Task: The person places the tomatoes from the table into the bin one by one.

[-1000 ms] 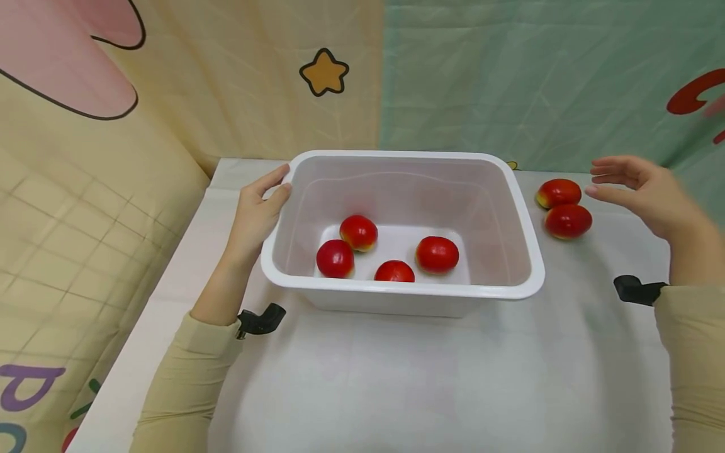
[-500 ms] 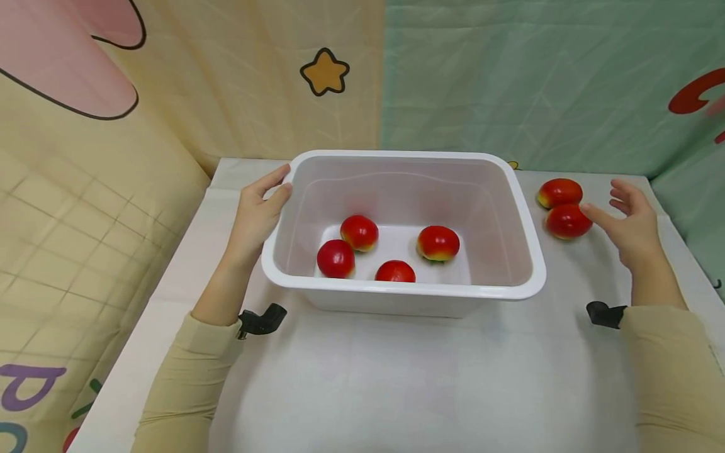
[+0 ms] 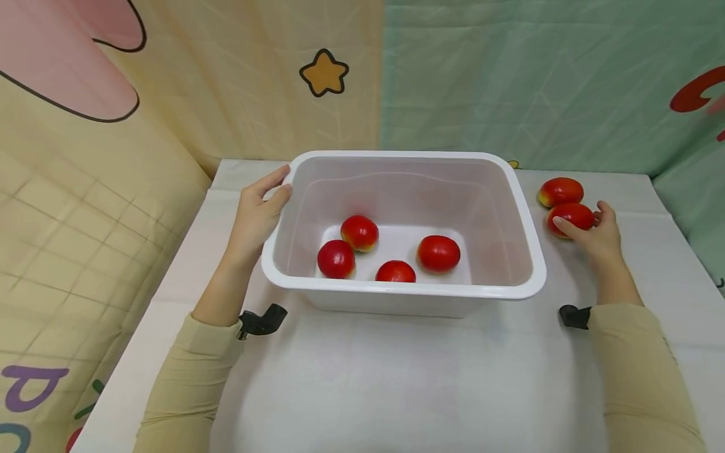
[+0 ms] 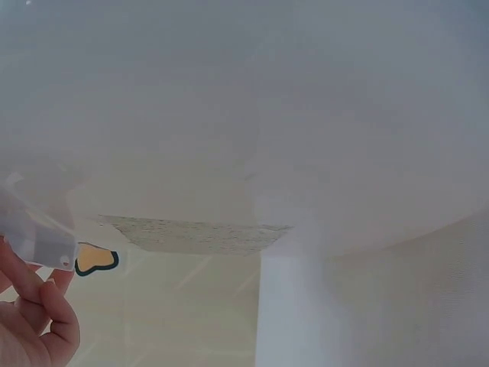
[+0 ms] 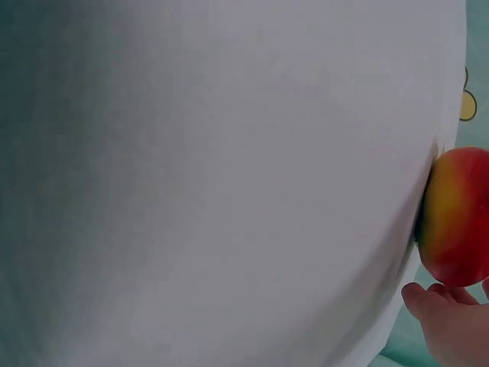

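A white plastic bin (image 3: pixel 408 290) stands mid-table, seen in the head view. My left hand (image 3: pixel 259 211) grips its left rim; in the left wrist view the curled fingers (image 4: pixel 53 310) meet the rim at lower left. On the table right of the bin lie two oval red-and-yellow fruits, touching or nearly so. My right hand (image 3: pixel 601 236) holds the nearer fruit (image 3: pixel 578 215), thumb across its front and fingers at its right end. The farther fruit (image 3: pixel 561 191) lies just behind. In the right wrist view a fruit (image 5: pixel 458 218) shows beside the fingers.
Several similar fruits lie on the bin's floor, among them one fruit (image 3: pixel 438 253) at right and another (image 3: pixel 359 233) further left. The front wall partly hides one (image 3: pixel 395 272). A printed curtain (image 3: pixel 453 82) hangs behind the white-covered table (image 3: pixel 396 384).
My right hand has come left and down in the head view, onto the nearer fruit outside the bin. The rightmost fruit inside rocked and settled. My left hand stays on the rim.
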Tool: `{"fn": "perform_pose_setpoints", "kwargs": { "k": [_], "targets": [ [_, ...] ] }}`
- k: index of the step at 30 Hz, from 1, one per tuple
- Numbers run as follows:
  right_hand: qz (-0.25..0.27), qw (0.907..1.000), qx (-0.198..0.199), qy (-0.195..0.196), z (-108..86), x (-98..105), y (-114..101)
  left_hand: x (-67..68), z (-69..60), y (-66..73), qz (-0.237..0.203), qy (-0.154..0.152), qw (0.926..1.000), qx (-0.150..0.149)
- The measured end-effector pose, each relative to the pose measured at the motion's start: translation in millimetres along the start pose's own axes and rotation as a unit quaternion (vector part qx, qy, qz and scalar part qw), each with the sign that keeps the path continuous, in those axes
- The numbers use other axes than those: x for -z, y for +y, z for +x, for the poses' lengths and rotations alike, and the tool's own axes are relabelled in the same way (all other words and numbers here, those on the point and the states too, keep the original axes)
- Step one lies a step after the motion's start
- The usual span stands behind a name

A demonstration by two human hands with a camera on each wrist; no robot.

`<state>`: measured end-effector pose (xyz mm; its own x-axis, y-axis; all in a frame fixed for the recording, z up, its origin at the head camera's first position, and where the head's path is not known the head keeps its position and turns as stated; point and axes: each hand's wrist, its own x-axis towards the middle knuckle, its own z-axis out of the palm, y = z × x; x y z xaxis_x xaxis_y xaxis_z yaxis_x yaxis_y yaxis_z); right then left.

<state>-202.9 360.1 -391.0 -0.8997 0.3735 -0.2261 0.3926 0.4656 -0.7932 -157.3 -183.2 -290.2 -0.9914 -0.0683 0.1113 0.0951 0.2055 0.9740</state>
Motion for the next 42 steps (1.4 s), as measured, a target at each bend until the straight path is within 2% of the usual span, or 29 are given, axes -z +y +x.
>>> {"fn": "perform_pose_setpoints", "kwargs": {
  "k": [5,17,26,34,37,42],
  "targets": [
    [0.000,1.0000,-0.006,0.005,-7.3,-3,-7,0.7,0.2,-1.9,-0.002,0.000,1.0000,0.002],
    [-0.012,0.9999,-0.002,0.011,-4.0,-7,-8,0.6,0.9,-3.4,0.005,0.004,1.0000,-0.004],
    [-0.031,0.9991,-0.028,0.009,-5.0,-5,-9,0.7,0.7,-4.0,-0.008,0.001,1.0000,-0.002],
    [-0.044,0.9990,-0.001,-0.002,-10.5,9,-11,0.0,1.8,-4.3,-0.007,0.001,0.9999,-0.007],
    [-0.048,0.9988,0.009,-0.007,-5.4,18,-7,0.3,1.8,-4.3,-0.007,0.001,1.0000,-0.006],
    [-0.059,0.9981,0.018,-0.005,22.4,30,17,0.6,1.3,-4.0,-0.009,0.002,1.0000,-0.003]
  ]
}}
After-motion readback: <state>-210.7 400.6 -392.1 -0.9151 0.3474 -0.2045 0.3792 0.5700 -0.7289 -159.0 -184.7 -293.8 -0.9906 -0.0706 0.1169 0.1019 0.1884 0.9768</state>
